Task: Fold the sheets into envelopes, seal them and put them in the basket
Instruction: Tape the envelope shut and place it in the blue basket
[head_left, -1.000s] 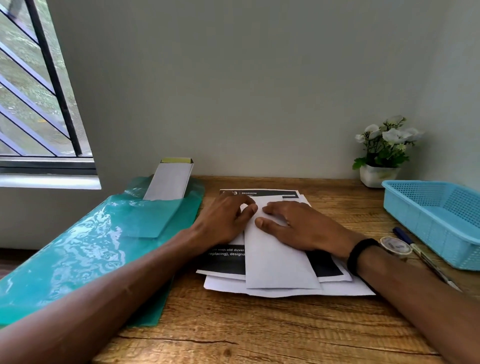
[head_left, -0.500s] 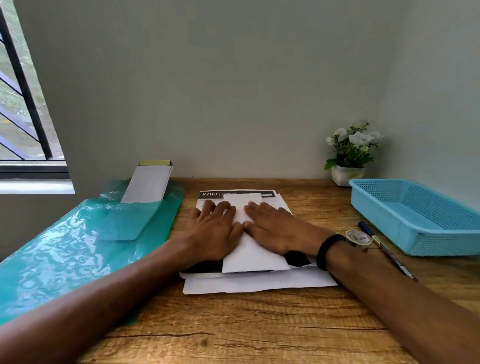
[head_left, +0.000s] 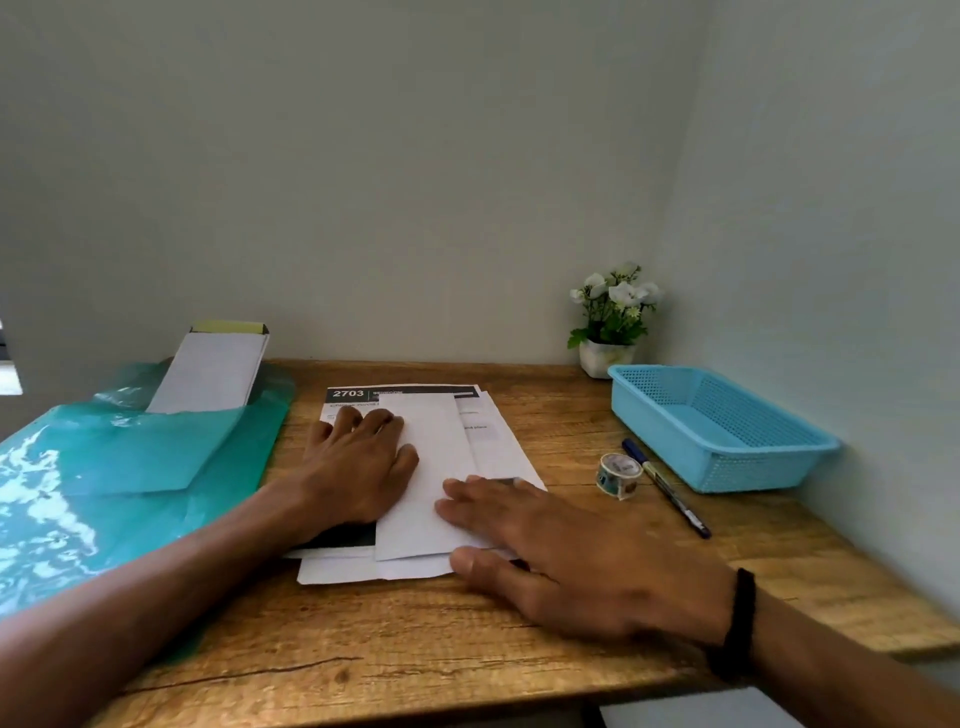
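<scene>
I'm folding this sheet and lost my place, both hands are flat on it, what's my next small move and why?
Probably slide the right hand along the folded sheet to sharpen its right-hand crease while the left hand pins it. The sheet lies folded lengthwise on the stack, no tape on it that I can see, and the tape roll sits untouched by the basket.

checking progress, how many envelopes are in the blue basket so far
0. The blue basket at the table's right shows only its bare mesh floor. The one folded sheet lies on the paper stack, under the left hand and right hand.
</scene>
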